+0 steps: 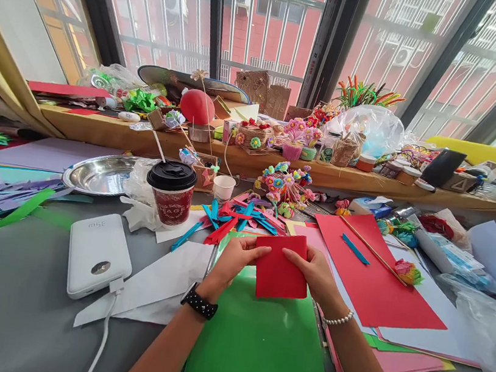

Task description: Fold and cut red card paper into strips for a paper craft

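A nearly square piece of red paper (282,271) is held up between both hands, and whether it is folded I cannot tell. My left hand (235,261) pinches its upper left side, thumb on the front face and fingers behind. On the upper right side my right hand (316,272) grips it the same way. Below the paper lies a glossy green board (261,354). Just beyond the hands, red and blue paper strips (244,215) lie in a loose heap. A larger red sheet (369,277) rests to the right, bearing a blue strip (355,249) and a thin stick with a paper flower (407,272).
A lidded paper coffee cup (170,199) stands left of the strips, near a small white cup (224,187). A white power bank (98,256) with a cable (104,332) lies at left. Behind it is a metal tray (93,173). Crafts crowd the window ledge (152,146).
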A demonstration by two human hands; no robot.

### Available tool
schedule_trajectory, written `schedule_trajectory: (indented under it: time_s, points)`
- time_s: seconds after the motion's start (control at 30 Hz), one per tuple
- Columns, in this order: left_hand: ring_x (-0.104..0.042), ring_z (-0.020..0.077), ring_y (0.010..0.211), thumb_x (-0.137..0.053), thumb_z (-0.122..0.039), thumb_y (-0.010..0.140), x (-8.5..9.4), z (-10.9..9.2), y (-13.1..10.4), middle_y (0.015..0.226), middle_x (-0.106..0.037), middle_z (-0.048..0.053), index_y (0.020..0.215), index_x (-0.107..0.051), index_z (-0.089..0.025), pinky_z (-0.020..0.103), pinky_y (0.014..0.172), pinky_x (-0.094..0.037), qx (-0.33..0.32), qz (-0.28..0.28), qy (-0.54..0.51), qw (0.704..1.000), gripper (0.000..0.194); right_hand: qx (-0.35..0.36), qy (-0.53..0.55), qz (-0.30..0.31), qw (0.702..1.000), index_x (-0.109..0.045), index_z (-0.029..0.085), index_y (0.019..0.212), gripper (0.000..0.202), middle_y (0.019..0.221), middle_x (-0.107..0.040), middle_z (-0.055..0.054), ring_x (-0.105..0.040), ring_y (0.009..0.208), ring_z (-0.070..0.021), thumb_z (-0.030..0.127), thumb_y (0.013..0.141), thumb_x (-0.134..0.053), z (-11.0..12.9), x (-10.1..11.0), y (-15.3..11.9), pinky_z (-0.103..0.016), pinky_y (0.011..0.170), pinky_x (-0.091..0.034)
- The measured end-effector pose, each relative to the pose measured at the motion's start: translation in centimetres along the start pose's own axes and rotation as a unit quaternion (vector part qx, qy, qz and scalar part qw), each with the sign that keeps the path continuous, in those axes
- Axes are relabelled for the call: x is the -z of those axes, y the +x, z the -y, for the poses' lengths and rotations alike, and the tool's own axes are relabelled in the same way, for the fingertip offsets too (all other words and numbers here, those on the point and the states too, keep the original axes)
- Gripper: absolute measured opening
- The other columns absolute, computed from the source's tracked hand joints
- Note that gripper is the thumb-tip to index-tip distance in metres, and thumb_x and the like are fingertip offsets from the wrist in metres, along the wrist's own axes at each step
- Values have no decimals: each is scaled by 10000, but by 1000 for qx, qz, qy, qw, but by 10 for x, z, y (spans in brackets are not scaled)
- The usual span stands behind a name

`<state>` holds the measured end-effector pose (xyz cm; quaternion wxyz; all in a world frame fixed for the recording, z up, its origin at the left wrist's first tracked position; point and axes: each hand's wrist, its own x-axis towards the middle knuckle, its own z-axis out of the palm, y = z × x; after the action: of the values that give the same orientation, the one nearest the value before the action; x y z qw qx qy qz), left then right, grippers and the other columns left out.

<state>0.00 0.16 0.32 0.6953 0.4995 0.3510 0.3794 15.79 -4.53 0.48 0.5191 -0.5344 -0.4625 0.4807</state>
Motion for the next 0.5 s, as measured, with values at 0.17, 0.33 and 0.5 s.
schedule_trajectory:
  time_s: [0.17,0.33,0.5]
  points:
    - [-614,176,732,-688,-261,556,1,1,1,802,-676,52,837,-644,-137,269,675,-491,9,3,-6,1000,310,-1,10,2,1000,-578,143,849,406,815,-662,-81,-619,703,-244,455,595,-627,0,0,0,-316,553,-502]
    - [-610,171,746,-680,-244,568,1,3,1,809,-674,46,836,-641,-142,266,688,-485,3,12,-12,1000,289,4,13,-4,1000,-578,147,853,396,816,-660,-78,-618,706,-244,436,588,-639,-3,2,2,-314,554,-497]
    - [-604,178,770,-675,-238,577,2,3,1,819,-669,55,858,-634,-135,277,702,-481,0,25,-10,1000,302,6,8,-2,1000,-576,150,848,370,827,-655,-75,-614,708,-240,411,595,-645,-3,3,1,-308,550,-494]
